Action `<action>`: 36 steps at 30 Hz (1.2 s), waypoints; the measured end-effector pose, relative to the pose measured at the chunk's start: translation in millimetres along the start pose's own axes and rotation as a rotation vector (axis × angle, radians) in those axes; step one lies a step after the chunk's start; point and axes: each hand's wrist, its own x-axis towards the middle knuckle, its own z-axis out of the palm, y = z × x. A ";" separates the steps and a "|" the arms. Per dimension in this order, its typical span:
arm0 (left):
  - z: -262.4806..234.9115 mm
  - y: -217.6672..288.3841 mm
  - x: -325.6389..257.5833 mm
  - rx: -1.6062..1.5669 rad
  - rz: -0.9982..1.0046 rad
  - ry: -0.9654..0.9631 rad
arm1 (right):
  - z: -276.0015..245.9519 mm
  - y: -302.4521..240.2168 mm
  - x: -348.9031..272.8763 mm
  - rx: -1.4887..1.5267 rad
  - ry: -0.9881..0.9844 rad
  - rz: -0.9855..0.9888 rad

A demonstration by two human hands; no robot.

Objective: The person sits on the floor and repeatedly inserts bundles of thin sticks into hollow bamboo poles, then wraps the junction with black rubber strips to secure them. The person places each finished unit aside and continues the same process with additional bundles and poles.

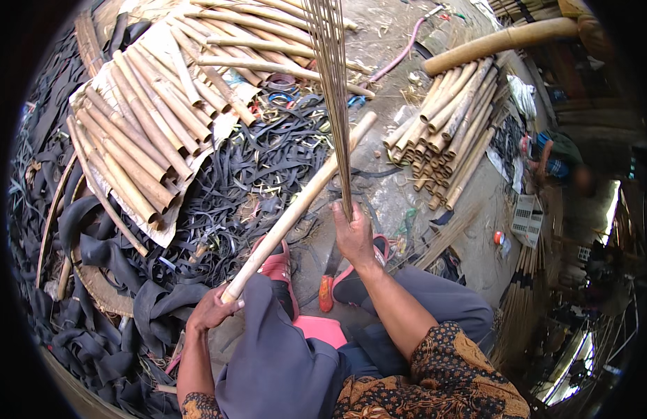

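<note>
My left hand (213, 308) is closed round the lower end of a pale bamboo pole (299, 202), which slants up and away to the right. My right hand (354, 236) grips the bottom of a bundle of long thin brown sticks (334, 91), held upright. The bundle crosses in front of the pole near the pole's far end. Between my feet lies a tool with an orange handle (326, 293); its dark blade points away from me. Pink shoes (278, 269) show on my feet.
Cut bamboo poles (138, 140) lie on a pale sheet at the far left. More bamboo is stacked (446, 133) at the far right. Black rubber strips (260, 153) cover the ground to the left. A white basket (527, 220) and a person (564, 157) are at the right.
</note>
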 end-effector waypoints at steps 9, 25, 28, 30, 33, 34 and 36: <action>-36.4 4.0 -9.1 0.174 0.027 -0.009 | 6.0 -14.7 -2.9 -0.004 -0.005 0.001; 5.5 173.6 108.4 -1.239 1.005 0.414 | 98.7 -114.6 45.8 -0.255 -0.263 -0.629; 25.3 190.8 96.9 -1.106 1.089 0.420 | 118.9 -130.2 47.5 -0.307 -0.264 -0.743; 32.2 196.7 93.8 -0.914 1.079 0.536 | 126.8 -138.4 47.4 -0.323 -0.302 -0.763; 33.0 197.8 90.8 -0.626 0.976 0.753 | 124.8 -145.7 50.4 -0.272 -0.355 -0.929; 30.9 198.6 91.8 -0.654 0.958 0.762 | 122.3 -146.8 52.8 -0.257 -0.364 -0.973; 29.2 198.8 91.7 -0.669 0.951 0.784 | 112.9 -146.1 55.1 -0.121 -0.458 -0.849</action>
